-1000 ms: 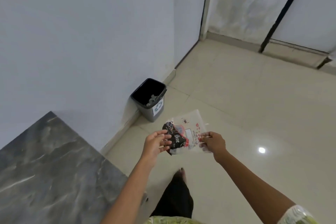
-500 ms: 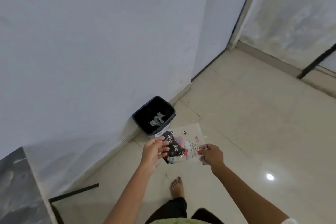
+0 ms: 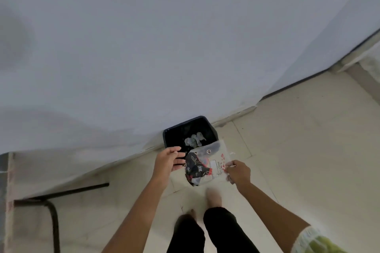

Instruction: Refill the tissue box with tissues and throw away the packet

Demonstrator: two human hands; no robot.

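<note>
The empty tissue packet (image 3: 207, 163), clear plastic with a black and red print, hangs just above the near rim of a dark waste bin (image 3: 171, 131) that stands against the wall. My right hand (image 3: 238, 172) pinches the packet's right edge. My left hand (image 3: 167, 160) is at the packet's left edge with fingers spread; its fingertips reach the black print without closing on it. Crumpled paper (image 3: 194, 139) lies inside the bin. The tissue box is out of view.
A white wall rises directly behind the bin. A black metal table leg (image 3: 52, 217) and floor bar stand at the lower left. My bare feet (image 3: 213, 198) are on the pale tiled floor just behind the packet. A door frame (image 3: 349, 55) sits at the right.
I have walked up to the bin, which now sits right under my hands. The packet has moved over its near rim. My left hand's fingers have spread off the packet.
</note>
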